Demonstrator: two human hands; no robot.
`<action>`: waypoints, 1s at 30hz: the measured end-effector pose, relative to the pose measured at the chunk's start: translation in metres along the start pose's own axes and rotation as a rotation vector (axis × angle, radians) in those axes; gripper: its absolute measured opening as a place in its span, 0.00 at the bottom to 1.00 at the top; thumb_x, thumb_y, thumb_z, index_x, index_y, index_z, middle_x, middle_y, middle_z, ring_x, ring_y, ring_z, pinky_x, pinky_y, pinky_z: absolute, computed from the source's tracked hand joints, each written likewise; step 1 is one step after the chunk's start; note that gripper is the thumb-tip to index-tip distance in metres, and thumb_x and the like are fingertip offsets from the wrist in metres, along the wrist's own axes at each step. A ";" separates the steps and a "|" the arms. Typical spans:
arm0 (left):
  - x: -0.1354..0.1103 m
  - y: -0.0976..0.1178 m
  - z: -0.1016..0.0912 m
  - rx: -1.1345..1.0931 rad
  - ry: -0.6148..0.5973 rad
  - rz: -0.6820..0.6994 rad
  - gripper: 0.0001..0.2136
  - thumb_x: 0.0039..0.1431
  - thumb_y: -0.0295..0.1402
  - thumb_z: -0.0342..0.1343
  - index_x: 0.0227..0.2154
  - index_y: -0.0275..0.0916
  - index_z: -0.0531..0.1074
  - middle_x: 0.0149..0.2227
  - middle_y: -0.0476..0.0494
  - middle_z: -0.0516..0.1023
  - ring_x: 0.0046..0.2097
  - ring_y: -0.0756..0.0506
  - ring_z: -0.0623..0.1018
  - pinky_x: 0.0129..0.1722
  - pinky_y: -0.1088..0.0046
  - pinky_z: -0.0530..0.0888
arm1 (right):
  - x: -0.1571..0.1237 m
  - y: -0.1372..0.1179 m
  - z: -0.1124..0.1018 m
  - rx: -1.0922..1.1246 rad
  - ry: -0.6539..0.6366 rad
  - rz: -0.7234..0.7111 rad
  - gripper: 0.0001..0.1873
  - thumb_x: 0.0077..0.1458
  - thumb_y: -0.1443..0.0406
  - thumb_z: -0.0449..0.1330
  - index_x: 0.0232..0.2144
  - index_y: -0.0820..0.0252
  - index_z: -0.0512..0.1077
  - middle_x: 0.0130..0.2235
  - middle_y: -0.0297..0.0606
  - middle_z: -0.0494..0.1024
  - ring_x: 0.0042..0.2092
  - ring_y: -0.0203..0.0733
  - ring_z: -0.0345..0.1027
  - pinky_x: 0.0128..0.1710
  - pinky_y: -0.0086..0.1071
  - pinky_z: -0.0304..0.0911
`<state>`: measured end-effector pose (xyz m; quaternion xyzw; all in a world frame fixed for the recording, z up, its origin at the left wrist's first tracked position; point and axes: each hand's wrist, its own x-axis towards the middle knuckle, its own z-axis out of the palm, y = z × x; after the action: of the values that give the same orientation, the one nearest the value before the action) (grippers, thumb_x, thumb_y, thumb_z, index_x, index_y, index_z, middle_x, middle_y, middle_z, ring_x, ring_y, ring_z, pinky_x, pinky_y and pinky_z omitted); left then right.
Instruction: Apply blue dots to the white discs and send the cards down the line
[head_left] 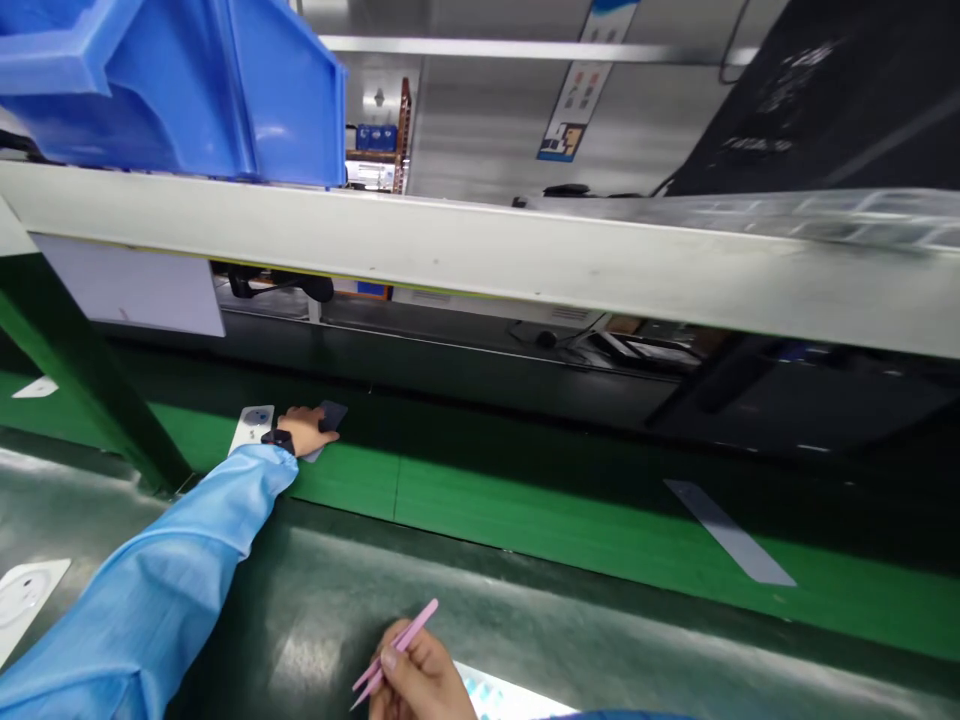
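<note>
My left hand [304,432], in a blue sleeve with a black band at the wrist, reaches out to the green belt. Its curled fingers and thumb close on a thin grey panel [334,413], which the hand partly covers. Right beside the wrist lies a white card with a round dial shape [256,420]. Low in the view, my right hand [416,680] holds pink tweezers [409,634] between thumb and fingers, tips pointing down left. Partly hidden behind that hand is a white sheet with pale blue marks [501,696].
A long grey strip [731,535] lies on the green belt [465,500] at the right. Another white card [28,600] rests on the near bench at left. Overhead runs a white beam [450,240] bearing a blue bin [292,100]; a green post [90,370] stands left.
</note>
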<state>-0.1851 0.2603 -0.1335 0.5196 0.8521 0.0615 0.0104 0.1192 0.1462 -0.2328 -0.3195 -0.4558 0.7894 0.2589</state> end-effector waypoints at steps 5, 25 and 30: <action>0.000 0.006 -0.011 -0.048 -0.010 0.031 0.17 0.62 0.37 0.51 0.51 0.36 0.66 0.43 0.40 0.75 0.45 0.42 0.75 0.48 0.59 0.70 | -0.009 -0.009 0.011 0.214 0.073 0.071 0.22 0.26 0.48 0.71 0.20 0.51 0.66 0.13 0.26 0.69 0.13 0.33 0.62 0.13 0.21 0.50; -0.309 0.019 0.010 -0.492 -0.279 -0.103 0.09 0.57 0.29 0.42 0.39 0.43 0.64 0.24 0.53 0.76 0.29 0.46 0.76 0.31 0.73 0.68 | -0.039 -0.088 0.016 -0.034 0.188 -0.126 0.23 0.34 0.51 0.71 0.22 0.60 0.68 0.18 0.33 0.72 0.18 0.34 0.64 0.14 0.24 0.58; -0.314 0.024 0.004 -0.356 -0.392 -0.012 0.13 0.60 0.32 0.44 0.47 0.41 0.63 0.27 0.46 0.77 0.36 0.40 0.78 0.35 0.69 0.67 | -0.043 -0.098 0.004 -0.289 0.239 -0.100 0.24 0.31 0.52 0.71 0.23 0.62 0.68 0.19 0.34 0.73 0.20 0.35 0.66 0.16 0.26 0.62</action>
<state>-0.0191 -0.0072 -0.1493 0.5067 0.8126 0.1083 0.2669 0.1560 0.1576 -0.1332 -0.4215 -0.5459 0.6583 0.3015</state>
